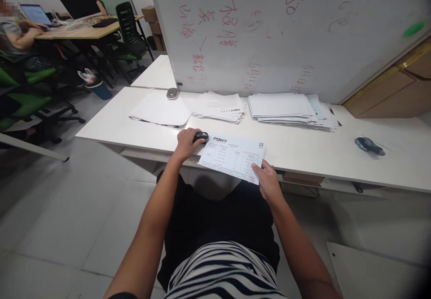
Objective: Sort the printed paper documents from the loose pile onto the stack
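My right hand point(269, 183) pinches the right lower edge of a printed paper sheet point(232, 157), thumb on top. The sheet bears the word PONY, a table of small print and a square code at its upper right. It is held tilted over the desk's front edge. My left hand point(188, 142) is closed around a small black rounded object point(201, 137) at the sheet's upper left corner. Its exact kind is hard to tell, and so is whether it touches the paper.
On the white desk point(310, 155) lie a wide white sheet point(161, 108), a smaller paper pile point(218, 106) and a thick paper stack point(283, 108). A dark object point(369, 146) rests at right. Behind stands a whiteboard point(249, 29); a seated person point(20, 38) is far left.
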A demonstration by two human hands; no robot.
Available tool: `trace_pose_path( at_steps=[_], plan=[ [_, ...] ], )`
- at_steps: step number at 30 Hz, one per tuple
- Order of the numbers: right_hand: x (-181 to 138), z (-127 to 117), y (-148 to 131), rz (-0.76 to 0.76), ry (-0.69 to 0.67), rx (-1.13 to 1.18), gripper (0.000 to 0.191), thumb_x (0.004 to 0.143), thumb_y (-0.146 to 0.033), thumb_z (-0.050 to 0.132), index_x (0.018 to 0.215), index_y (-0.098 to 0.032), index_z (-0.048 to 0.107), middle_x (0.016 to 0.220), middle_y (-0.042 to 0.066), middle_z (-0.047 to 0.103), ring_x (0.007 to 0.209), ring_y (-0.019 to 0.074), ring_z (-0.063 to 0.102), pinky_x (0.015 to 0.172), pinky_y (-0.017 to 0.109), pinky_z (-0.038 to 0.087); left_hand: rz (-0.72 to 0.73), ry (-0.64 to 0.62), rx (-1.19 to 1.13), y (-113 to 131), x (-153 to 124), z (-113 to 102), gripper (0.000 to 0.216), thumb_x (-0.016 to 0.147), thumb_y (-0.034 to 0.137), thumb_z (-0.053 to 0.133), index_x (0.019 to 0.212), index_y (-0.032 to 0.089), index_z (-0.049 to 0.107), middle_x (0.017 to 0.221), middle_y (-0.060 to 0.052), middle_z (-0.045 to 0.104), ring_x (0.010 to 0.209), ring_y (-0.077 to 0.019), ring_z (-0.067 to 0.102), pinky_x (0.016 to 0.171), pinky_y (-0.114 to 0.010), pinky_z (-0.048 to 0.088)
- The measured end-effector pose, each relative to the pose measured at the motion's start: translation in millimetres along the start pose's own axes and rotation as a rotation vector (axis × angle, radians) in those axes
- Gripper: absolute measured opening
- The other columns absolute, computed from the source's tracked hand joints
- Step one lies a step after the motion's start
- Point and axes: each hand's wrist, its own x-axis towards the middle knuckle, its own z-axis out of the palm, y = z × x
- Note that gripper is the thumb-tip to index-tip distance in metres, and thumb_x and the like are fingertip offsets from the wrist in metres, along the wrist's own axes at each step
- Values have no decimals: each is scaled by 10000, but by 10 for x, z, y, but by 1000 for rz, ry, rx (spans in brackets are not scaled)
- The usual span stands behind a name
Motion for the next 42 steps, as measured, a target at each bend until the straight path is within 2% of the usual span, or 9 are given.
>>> trace_pose_path(
  at_steps=[9,14,16,20,24,28,32,36,42],
  plan=[
    [82,157,100,57,-98,0,460,710,-449,740,1093,-219,635,1064,72,716,987,285,668,921,485,502,21,-55,-34,56,-20,-69,323,849,453,518,1113,278,577,1085,-29,631,1054,-229,519,974,-403,314],
    [107,155,97,61,-81,-19,468,705,-466,737,1082,-212,628,1031,67,725,968,277,673,900,470,518,-48,-127,-57,128,136,-198,443,940,479,281,961,242,655,996,-43,675,967,-216,576,882,-375,384],
    [116,149,77,56,-80,-34,457,713,-462,729,1082,-212,627,1038,64,724,963,275,674,890,467,524,-69,-63,-65,170,278,-219,486,960,451,219,918,231,651,956,-43,678,936,-208,587,866,-366,396],
    [136,142,32,50,-78,-80,437,730,-467,710,1083,-224,626,1062,61,717,983,272,667,879,459,528,-57,54,-76,262,566,-126,410,965,422,249,910,224,604,953,-53,632,914,-199,576,801,-336,424],
    [161,122,70,38,-58,-117,430,739,-473,699,1084,-227,629,1073,60,713,991,264,663,915,461,506,-135,127,-7,307,680,40,367,973,354,223,1043,212,553,1090,-97,555,930,-223,557,774,-359,425],
    [186,91,185,69,-33,-150,421,751,-458,690,1100,-229,636,1100,64,703,985,267,665,920,467,500,-164,11,124,328,697,143,324,959,307,269,1087,184,541,1126,-140,537,997,-285,523,805,-418,405],
    [198,82,258,94,-9,-95,426,748,-449,695,1108,-230,633,1091,65,706,976,272,668,900,466,512,-96,-114,219,386,736,194,314,945,307,322,1064,149,565,1140,-170,552,1110,-343,451,890,-492,350],
    [187,92,286,106,14,-87,436,741,-467,700,1108,-240,635,1102,62,703,988,278,664,883,462,522,-47,-122,274,417,751,199,352,949,317,294,1046,151,588,1112,-165,584,1092,-330,456,880,-479,359],
    [179,81,349,82,12,-94,462,755,-473,687,1149,-243,618,1135,60,691,1009,275,657,905,468,510,-67,-145,244,375,743,208,391,941,336,281,1069,145,597,1145,-182,578,1098,-355,467,846,-500,381]
  ],
)
